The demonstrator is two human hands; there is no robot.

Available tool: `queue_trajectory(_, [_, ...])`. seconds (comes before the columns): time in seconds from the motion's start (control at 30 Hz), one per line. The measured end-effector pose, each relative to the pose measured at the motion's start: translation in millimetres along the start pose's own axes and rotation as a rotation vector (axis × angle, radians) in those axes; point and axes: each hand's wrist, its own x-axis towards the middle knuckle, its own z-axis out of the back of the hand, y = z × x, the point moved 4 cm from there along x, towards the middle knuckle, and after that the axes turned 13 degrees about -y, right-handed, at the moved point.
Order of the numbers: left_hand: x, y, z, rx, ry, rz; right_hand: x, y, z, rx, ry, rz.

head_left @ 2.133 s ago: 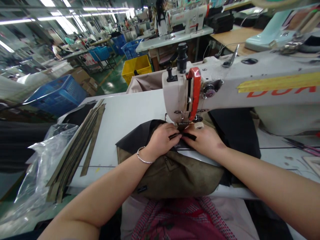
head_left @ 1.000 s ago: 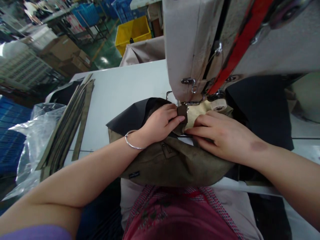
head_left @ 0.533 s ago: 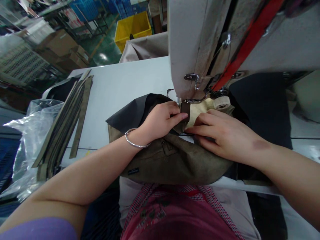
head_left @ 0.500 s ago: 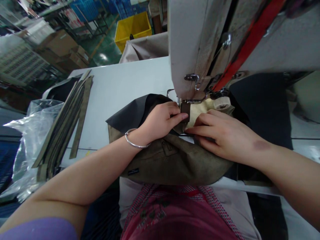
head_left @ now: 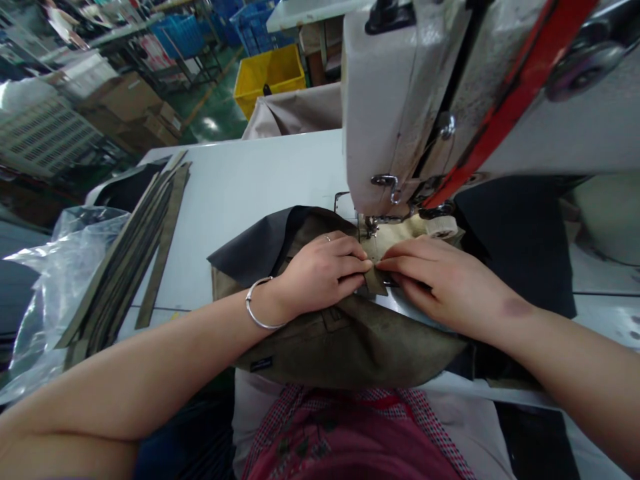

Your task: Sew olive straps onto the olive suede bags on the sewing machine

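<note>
An olive-brown fabric piece (head_left: 350, 353) with a dark lining (head_left: 255, 237) lies bunched on the sewing machine table, its lower part hanging toward my lap. My left hand (head_left: 325, 273), with a bracelet at the wrist, pinches a short olive fabric strip (head_left: 376, 281) between thumb and fingers. From the other side my right hand (head_left: 433, 277) closes its fingertips on the same strip, almost touching my left thumb. Both hands are just in front of the presser foot (head_left: 371, 227). Pale yellow fabric (head_left: 395, 233) shows behind the fingers.
The white sewing machine head (head_left: 390, 120) with a red strip rises close behind my hands. Long olive strips (head_left: 130, 260) lie in a bundle at the table's left, beside clear plastic (head_left: 75, 260). Black fabric (head_left: 520, 240) is on the right. A yellow bin (head_left: 270, 77) stands beyond the table.
My left fingers have come off the dark tab by the presser foot and now meet my right fingertips at the strip, nearer me. The view has tilted up slightly.
</note>
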Motion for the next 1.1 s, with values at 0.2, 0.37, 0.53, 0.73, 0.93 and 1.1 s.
queue_trajectory(0.2, [6.7,6.9,-4.2,-0.025,-0.005,-0.052,0.0,-2.2,-1.2,0.008,0.018,-0.012])
queue_trajectory(0.37, [10.3,12.8,-4.9,-0.023,0.002,-0.050,1.9,-7.3,-1.4,-0.003,0.013,-0.007])
queue_trajectory(0.53, [14.2,17.7,-5.1,-0.019,-0.008,-0.044,5.3,-11.3,-1.4,-0.013,0.004,0.002])
queue_trajectory(0.73, [18.5,23.9,-6.4,-0.012,-0.004,-0.037,7.4,-15.4,-0.5,-0.050,-0.020,0.000])
queue_trajectory(0.93, [20.8,26.1,-5.3,-0.026,-0.023,-0.040,9.5,-17.8,-1.1,-0.084,-0.024,-0.003])
queue_trajectory(1.1, [20.3,26.6,-6.5,-0.021,-0.017,-0.045,10.0,-18.3,-1.9,-0.082,-0.022,0.004])
